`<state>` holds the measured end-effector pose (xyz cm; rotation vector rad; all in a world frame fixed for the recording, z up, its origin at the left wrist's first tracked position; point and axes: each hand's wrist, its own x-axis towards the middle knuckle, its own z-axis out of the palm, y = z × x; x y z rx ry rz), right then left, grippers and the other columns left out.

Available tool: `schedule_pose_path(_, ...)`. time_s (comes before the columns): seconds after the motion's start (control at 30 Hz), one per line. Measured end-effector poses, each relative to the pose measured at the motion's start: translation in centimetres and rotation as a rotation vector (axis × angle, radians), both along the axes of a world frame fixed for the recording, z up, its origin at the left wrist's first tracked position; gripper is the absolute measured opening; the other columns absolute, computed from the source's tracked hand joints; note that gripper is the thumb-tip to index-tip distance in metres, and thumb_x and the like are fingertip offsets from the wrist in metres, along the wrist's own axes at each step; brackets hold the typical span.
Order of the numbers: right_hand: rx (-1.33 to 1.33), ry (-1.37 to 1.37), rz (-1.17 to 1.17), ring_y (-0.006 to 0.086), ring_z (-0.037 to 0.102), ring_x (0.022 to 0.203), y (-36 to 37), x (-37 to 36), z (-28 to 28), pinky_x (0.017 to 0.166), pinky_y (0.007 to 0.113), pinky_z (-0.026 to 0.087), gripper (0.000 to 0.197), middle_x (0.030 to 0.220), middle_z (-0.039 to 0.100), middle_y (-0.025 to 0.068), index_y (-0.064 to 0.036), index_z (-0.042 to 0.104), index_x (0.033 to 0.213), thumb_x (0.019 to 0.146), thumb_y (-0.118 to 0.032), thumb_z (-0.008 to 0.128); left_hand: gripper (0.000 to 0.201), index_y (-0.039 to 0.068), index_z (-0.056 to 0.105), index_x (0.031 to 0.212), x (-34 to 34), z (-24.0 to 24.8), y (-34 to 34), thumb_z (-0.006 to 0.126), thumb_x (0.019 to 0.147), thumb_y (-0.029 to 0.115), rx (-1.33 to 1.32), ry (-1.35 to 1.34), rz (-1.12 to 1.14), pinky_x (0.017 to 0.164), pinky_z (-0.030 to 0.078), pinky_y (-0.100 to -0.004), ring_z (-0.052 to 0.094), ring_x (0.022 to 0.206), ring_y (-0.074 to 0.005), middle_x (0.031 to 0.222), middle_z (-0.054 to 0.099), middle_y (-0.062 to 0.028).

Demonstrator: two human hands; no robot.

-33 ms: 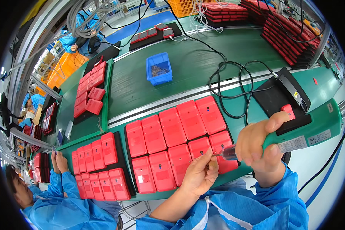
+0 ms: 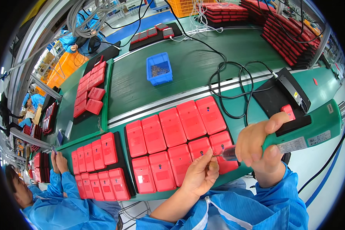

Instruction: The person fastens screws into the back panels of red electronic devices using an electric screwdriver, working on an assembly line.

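Note:
My right hand is wrapped around a green electric screwdriver, which lies nearly level with its bit pointing left. At the bit's tip, the thumb and fingertips of my left hand are pinched together. Something small and brassy glints among those fingers, too small to name. Both hands are above the near right corner of a black tray of red plastic casings, set in two rows. Small dark holes dot some casings. The screwdriver's nose and my left hand partly cover the nearest ones.
A blue bin of small metal parts stands on the green conveyor. Looped black cable runs near a black device. Another casing tray lies left, beside a co-worker's sleeve. Red casings are stacked far right.

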<state>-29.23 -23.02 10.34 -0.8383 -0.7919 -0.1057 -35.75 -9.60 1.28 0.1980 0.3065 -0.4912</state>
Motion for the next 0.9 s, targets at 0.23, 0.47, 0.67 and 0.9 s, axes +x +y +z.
schedule_pose_path(0.23,0.011,-0.125,0.095,0.0131,0.044,0.042,-0.3,0.6,0.0,0.042,0.028,0.041,0.034,0.053,0.045,0.0046,-0.0021,0.034,0.103,0.078,-0.008,0.057,0.028,0.002,0.055,0.083,0.2,0.0,-0.7,0.044,0.091,0.026,-0.033,-0.011,-0.027,0.043,0.031,-0.0192,0.038,0.05,-0.008,0.059,0.048,-0.002)
schedule_pose_path(0.47,-0.055,-0.049,-0.158,0.0125,0.044,0.042,0.1,5.4,-1.6,0.042,0.027,0.042,0.026,0.058,0.045,0.0063,0.0018,0.038,0.102,0.079,-0.001,0.051,0.028,-0.004,0.051,0.103,0.3,1.4,0.0,0.043,0.091,0.019,0.257,0.082,0.113,0.06,0.048,-0.0228,0.057,0.074,-0.0169,0.087,0.057,-0.0112)
schedule_pose_path(0.67,-0.158,-0.034,-0.181,0.0092,0.046,0.044,1.4,7.4,-3.0,0.042,0.023,0.04,0.025,0.06,0.048,0.0049,0.0048,0.04,0.103,0.079,0.006,0.048,0.028,-0.004,0.051,0.103,-0.5,-0.9,1.7,0.041,0.092,0.019,0.079,-0.078,0.078,0.057,0.048,-0.0227,0.057,0.064,-0.0173,0.086,0.059,-0.013)
schedule_pose_path(0.9,-0.205,0.005,-0.205,0.0076,0.046,0.045,2.0,8.5,-3.6,0.041,0.021,0.037,0.024,0.058,0.048,0.0032,0.0048,0.043,0.1,0.078,0.007,0.05,0.023,-0.003,0.05,0.103,0.2,0.3,1.4,0.04,0.091,0.014,0.2,0.083,0.184,0.061,0.048,-0.024,0.057,0.071,-0.019,0.096,0.058,-0.0157)
